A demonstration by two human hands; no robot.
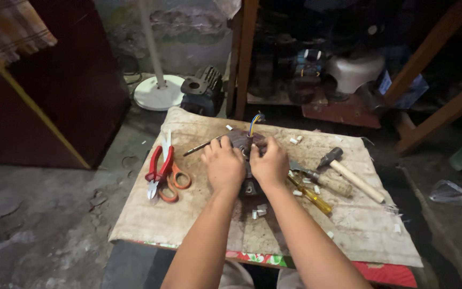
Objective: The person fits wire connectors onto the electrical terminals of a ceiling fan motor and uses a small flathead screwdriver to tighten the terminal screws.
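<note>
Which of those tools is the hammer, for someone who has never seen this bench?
Start at the cloth-covered table. To the right of the right hand lies the hammer. It alone has a pale wooden handle and dark metal head; the screwdriver beside it is yellow.

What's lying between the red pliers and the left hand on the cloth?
In the head view, orange-handled scissors lie just right of the red pliers; beyond them, bare stained cloth up to the left hand.
</note>
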